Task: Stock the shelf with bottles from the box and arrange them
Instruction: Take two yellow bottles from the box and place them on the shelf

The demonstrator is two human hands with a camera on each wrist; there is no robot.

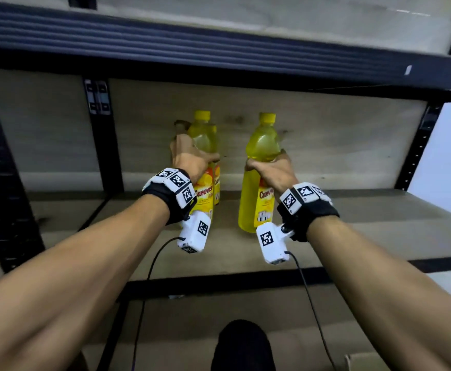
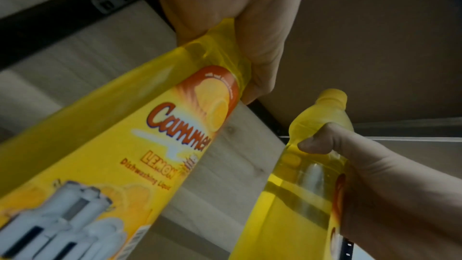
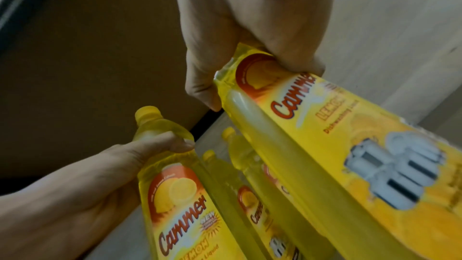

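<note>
Wide shelf (image 1: 326, 236) with dark frame and pale back wall. Two yellow bottles in the air above it, well apart. Left bottle (image 1: 204, 194) gripped at its shoulder by left hand (image 1: 192, 159); right bottle (image 1: 256, 183) gripped the same way by right hand (image 1: 270, 170). Behind left bottle, perhaps two more bottles (image 3: 252, 195), partly hidden.
</note>
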